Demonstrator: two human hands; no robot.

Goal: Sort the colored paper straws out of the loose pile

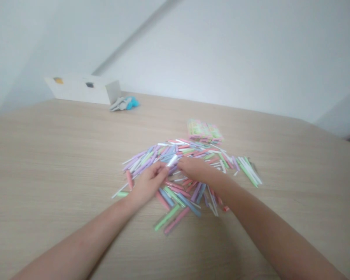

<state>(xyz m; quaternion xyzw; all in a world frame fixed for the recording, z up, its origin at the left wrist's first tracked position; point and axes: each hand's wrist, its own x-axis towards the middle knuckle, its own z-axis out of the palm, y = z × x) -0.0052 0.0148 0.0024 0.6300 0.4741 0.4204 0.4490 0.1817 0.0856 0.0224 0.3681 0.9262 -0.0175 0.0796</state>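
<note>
A loose heap of several pastel sticks (192, 155), pink, green, blue, purple and white, lies spread on the wooden table (46, 155). Both of my hands rest over the middle of the heap. My left hand (148, 182) has its fingers curled together. My right hand (195, 169) is closed too, and between the two hands a white stick (172, 160) is pinched at its ends. The picture is blurred, so the exact grip of each finger is unclear.
A flat pack with a green and pink print (204, 132) lies just beyond the heap. At the far left edge stands a white box (81, 89), with a grey and blue bundle (124, 104) beside it. White walls rise behind the table.
</note>
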